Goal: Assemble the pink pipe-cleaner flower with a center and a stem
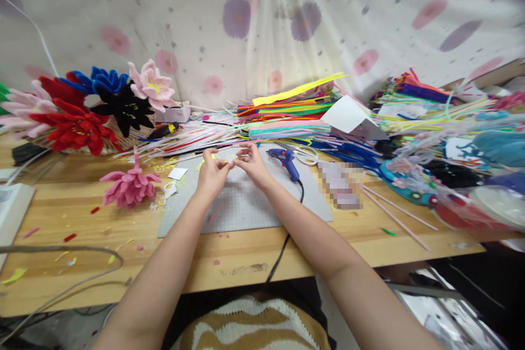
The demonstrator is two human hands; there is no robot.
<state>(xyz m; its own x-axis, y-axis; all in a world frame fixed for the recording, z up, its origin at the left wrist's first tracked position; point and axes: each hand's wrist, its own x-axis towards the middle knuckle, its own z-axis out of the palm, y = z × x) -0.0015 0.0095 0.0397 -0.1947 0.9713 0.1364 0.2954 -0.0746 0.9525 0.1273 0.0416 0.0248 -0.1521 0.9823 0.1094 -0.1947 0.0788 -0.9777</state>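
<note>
Over the grey cutting mat (246, 210), my left hand (213, 175) and my right hand (252, 167) meet, thumbs and fingers pinched close together. Something small and pale seems to sit between the fingertips, but it is too small and covered to name. Just right of my right hand lies a blue glue gun (283, 161), its black cord running down off the table edge. To the left, a pink fuzzy flower (130, 186) rests upside down on the wood. White paper pieces (177, 173) and yellow scraps are near my left hand.
Bundles of coloured pipe cleaners (291, 112) lie along the back. Finished fuzzy flowers (82, 126) stand at the back left. Two pink pipe cleaners (400, 213), a phone-sized blurred item (340, 185) and plastic-bagged supplies (484, 202) are on the right. A white power strip (14, 213) sits far left.
</note>
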